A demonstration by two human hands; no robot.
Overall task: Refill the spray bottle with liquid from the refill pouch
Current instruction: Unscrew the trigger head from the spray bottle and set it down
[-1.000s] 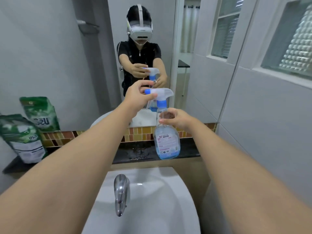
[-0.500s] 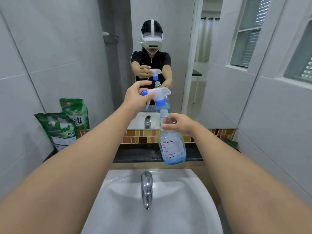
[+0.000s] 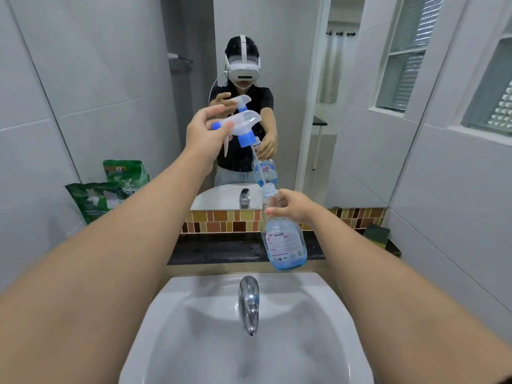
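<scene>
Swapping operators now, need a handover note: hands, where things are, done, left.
Left hand holds the spray head, lifted clear of the bottle, its tube trailing down toward the neck.
Right hand grips the spray bottle by the neck, above the black ledge behind the sink; little blue liquid at the bottom.
Refill pouch stands untouched on the ledge at left.
Done: head unscrewed and off.
Left: set head down, open pouch, pour, refit head.
</scene>
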